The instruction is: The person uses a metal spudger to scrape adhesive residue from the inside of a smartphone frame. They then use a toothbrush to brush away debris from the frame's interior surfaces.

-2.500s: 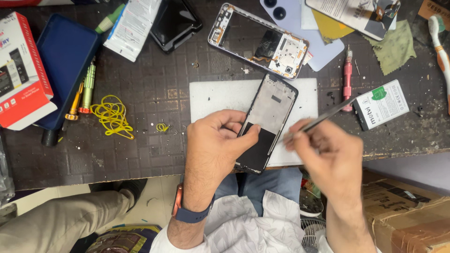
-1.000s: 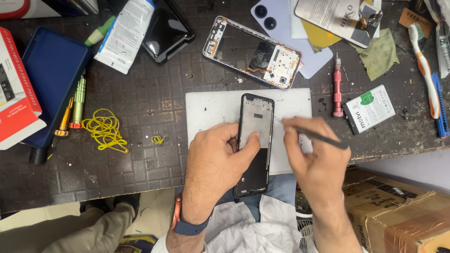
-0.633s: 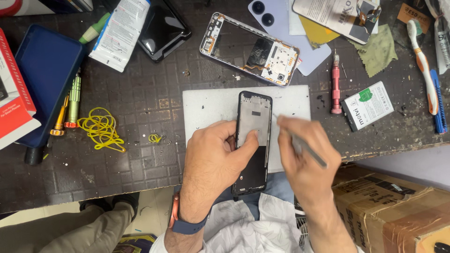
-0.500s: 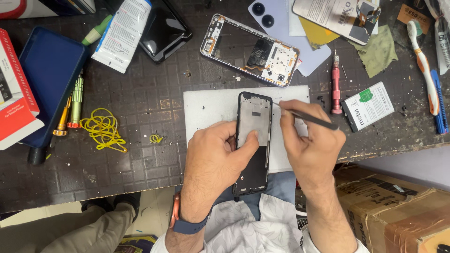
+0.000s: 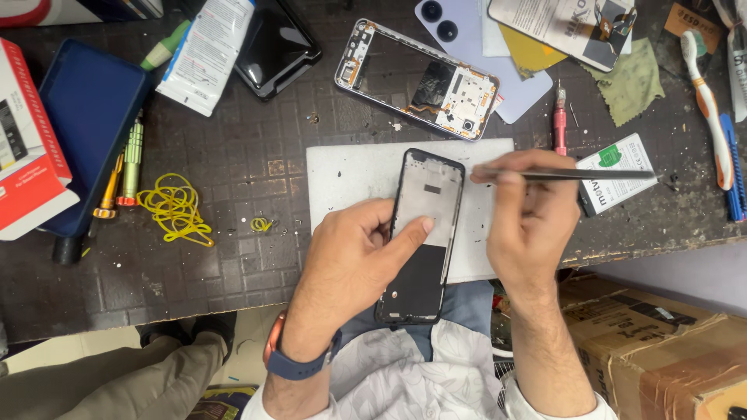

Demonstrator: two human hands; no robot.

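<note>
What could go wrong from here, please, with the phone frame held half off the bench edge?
The phone frame overhangs the bench, held only by the left hand; a slip could drop it into the lap. The right hand holds the tweezers with their tip near the frame's top corner, so a jab might scratch it. The white mat carries specks that could get inside.

The light was even and fairly bright, coming from overhead, so shadows stayed short and soft beneath the hands and on the white mat (image 5: 350,175). A pale glare sat on the glossy black panel (image 5: 276,47) at upper left of the frame. Focus was sharp at the centre; the edges bowed slightly and softened.
</note>
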